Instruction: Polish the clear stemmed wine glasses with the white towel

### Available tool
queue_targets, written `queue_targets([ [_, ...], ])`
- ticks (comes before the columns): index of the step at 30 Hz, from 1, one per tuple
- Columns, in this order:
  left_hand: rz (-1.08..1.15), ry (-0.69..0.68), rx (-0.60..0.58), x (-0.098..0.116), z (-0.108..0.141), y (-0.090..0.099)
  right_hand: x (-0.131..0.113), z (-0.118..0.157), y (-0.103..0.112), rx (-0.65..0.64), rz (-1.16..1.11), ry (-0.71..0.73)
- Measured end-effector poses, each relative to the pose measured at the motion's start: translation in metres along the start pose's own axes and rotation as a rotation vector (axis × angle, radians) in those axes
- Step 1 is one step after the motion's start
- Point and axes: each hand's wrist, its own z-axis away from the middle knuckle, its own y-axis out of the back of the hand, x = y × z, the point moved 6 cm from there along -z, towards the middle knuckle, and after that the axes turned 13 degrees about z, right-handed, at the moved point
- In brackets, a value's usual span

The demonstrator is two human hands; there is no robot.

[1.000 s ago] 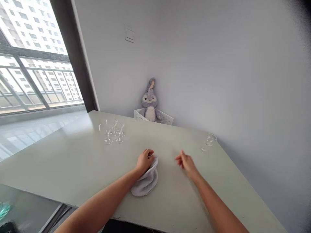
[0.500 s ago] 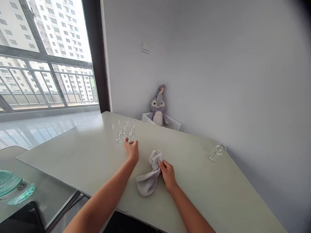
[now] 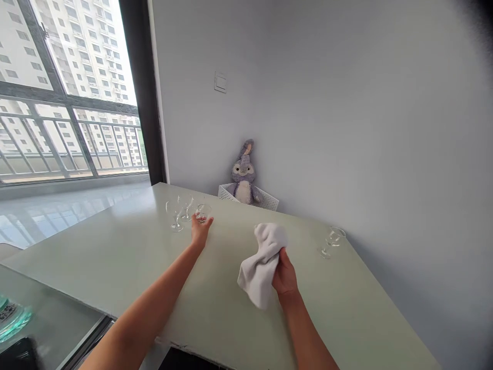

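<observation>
My left hand (image 3: 201,232) is reached out over the table, its fingers and thumb round the lower part of a clear stemmed glass (image 3: 204,209). The hand covers that glass's stem and foot. Just left of it, two more stemmed glasses stand upright, the nearer glass (image 3: 176,226) and the farther glass (image 3: 187,209). My right hand (image 3: 286,275) grips a pale grey-white cloth (image 3: 262,267), which hangs in loose folds above the table. Farther right, a single stemmed glass (image 3: 334,237) is near the wall-side edge.
The pale table (image 3: 127,246) meets the wall on the right. Behind it, a plush rabbit (image 3: 243,180) sits in a white perforated basket (image 3: 269,201). At lower left are a teal clear container (image 3: 13,316) and a black object (image 3: 19,354) on a lower surface.
My left hand has reached forward and closed round a glass. My right hand has lifted the cloth and moved it right, and the cloth is more spread out. The view has shifted slightly.
</observation>
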Motion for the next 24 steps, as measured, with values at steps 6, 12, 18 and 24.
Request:
queue_targets([
  [6, -0.279, -0.231, -0.218, 0.02, 0.054, -0.043, 0.009, 0.005, 0.003, 0.198, -0.026, -0.166],
  [12, -0.443, -0.397, -0.312, 0.011, 0.088, -0.055, -0.01, 0.009, -0.003, 0.27, 0.157, 0.172],
  [18, -0.497, -0.487, -0.406, 0.012, 0.109, -0.061, 0.008, 0.02, -0.045, 0.031, 0.744, 0.298],
  [24, -0.641, -0.674, -0.487, 0.022, 0.114, -0.06, 0.031, 0.011, -0.043, -0.163, 0.942, 0.144],
])
